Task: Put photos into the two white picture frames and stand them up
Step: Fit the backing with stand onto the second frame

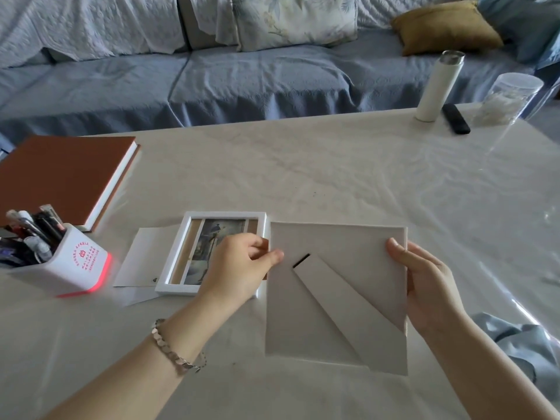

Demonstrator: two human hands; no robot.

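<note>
Backing board (333, 247), pinched at nine o'clock by left hand (236, 265) and three by right hand (424, 283), tilts over creased tablecloth (303, 171), blue sofa (212, 83) at twelve.

Random stuff around the tabletop (333, 165)

Brown book (60, 177) and pen holder (75, 262) sit far left; white bottle (439, 86), black remote (456, 119), clear jar (506, 98) far right. Blue sofa (212, 80) behind, mustard cushion (445, 27).

The person's left hand (239, 262) and right hand (424, 277) were bare, as were both forearms. A silver bracelet (172, 347) of small flat linked discs circled the left wrist.
</note>
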